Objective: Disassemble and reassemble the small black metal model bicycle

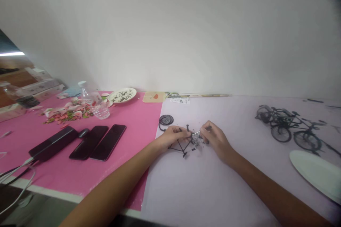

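My left hand (172, 137) is closed on a black model bicycle frame (181, 148), pinching it between thumb and fingers just above the white sheet. From the right, my right hand (215, 138) grips a small screwdriver (196, 133). Its thin silver shaft points left, with the tip at the frame beside my left fingertips. Whether the tip touches a screw is too small to tell. Several tiny dark parts (196, 143) lie on the sheet between and below the hands. A small spoked wheel (166, 120) with a curved black piece rests behind my left hand.
Several black model bicycles (290, 126) stand at the right, near a white oval plate (314, 172). On the pink surface (117, 181) lie two phones (108, 142), a black power bank (54, 142) with cables, petals (71, 110), a clear bottle (89, 94) and a plate (133, 96) of pale pieces.
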### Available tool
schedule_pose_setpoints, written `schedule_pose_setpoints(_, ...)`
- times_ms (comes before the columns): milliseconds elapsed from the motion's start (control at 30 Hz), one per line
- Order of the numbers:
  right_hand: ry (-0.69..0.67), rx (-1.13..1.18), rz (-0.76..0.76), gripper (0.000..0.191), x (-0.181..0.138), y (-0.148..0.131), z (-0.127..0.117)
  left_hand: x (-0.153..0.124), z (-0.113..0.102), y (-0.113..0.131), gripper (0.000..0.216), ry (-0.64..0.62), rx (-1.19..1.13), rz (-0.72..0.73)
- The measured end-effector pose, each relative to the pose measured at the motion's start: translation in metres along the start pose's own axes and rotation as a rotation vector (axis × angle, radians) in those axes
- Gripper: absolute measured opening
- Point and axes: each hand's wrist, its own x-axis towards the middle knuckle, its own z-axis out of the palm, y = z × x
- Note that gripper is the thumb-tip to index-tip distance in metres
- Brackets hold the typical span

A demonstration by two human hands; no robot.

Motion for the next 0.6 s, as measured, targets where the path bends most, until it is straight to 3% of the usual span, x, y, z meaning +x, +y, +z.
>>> schedule_pose_setpoints(600,-0.006,0.079,0.007,0.044,0.0010,0.0014,0.0022,-0.0006,0.0010,0.0015,0.036,-0.021,0.053,0.030)
